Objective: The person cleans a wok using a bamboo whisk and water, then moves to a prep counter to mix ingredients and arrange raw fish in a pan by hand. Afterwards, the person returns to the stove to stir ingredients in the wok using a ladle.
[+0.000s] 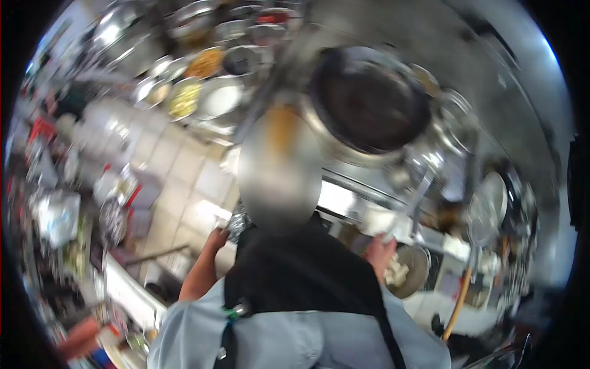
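Observation:
My right hand (pixel 380 252) is closed around the long metal handle of what looks like a ladle (pixel 410 206). Its far end reaches toward the counter right of a large dark wok (pixel 369 101) and is blurred. Just beside that hand sits a round pot (pixel 415 270) with pale chunks (pixel 396 272) in it. On the other side, my left hand (pixel 215 238) is curled beside a shiny silvery thing (pixel 238 225); what its fingers hold is unclear. A smeared metallic oval (pixel 279 184) with an orange-brown streak hangs before my chest, its kind unclear.
Bowls of yellow pieces (pixel 184 99), orange food (pixel 206 63) and white contents (pixel 221 97) stand at upper left. A mesh strainer (pixel 484 218) with a wooden handle lies at right. Tiled floor (pixel 172 166) shows at left, near a white-sided unit (pixel 129 286).

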{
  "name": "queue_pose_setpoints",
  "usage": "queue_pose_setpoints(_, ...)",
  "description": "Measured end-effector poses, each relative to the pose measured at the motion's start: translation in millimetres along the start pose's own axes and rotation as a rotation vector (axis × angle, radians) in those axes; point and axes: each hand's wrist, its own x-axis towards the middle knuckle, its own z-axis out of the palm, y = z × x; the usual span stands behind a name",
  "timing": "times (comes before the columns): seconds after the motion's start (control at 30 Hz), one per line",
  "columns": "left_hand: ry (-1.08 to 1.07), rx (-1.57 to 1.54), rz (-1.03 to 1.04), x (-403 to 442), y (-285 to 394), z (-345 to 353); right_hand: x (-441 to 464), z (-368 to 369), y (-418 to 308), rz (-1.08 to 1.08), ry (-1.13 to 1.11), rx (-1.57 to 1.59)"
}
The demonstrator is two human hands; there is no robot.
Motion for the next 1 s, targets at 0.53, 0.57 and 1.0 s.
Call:
queue_pose_setpoints(0.53, 0.462, -0.593, -0.162, -35.7, -22.0, -148.6, 76.7, 190.7, -184.0, -0.459, -0.586, -1.412)
queue_pose_setpoints(0.57, 0.551, -0.609, -0.178, -46.8, -31.3, -171.1, 40.9, 249.6, -197.6, -0.898, -0.670, -1.313)
queue_pose_setpoints(1.0, 0.999, -1.647, -0.221, -232.3, -33.7, -251.9, -234.1, 651.8, 27.6, -0.533, -2.136, -1.555)
